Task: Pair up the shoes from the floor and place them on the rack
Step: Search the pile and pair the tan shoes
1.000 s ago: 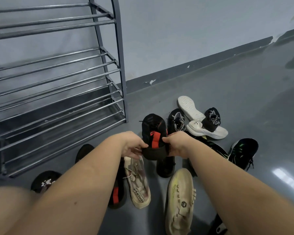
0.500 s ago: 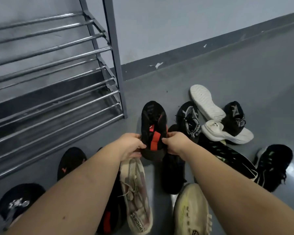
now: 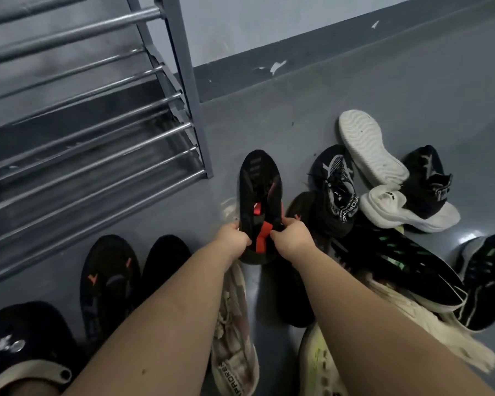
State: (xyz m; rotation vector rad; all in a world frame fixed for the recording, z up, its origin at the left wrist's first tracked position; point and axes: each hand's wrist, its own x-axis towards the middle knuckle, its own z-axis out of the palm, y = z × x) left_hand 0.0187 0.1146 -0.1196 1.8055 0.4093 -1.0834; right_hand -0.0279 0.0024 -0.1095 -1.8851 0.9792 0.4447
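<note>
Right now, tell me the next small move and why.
Probably carry the black-and-red shoes left onto the rack. Left hand and right hand each grip one at the heel, held together, and the bars in view hold no shoes.

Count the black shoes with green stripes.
2. One green-striped shoe lies right of centre; the other green-striped shoe lies beside it, at the frame's right edge. Others may be hidden.
</note>
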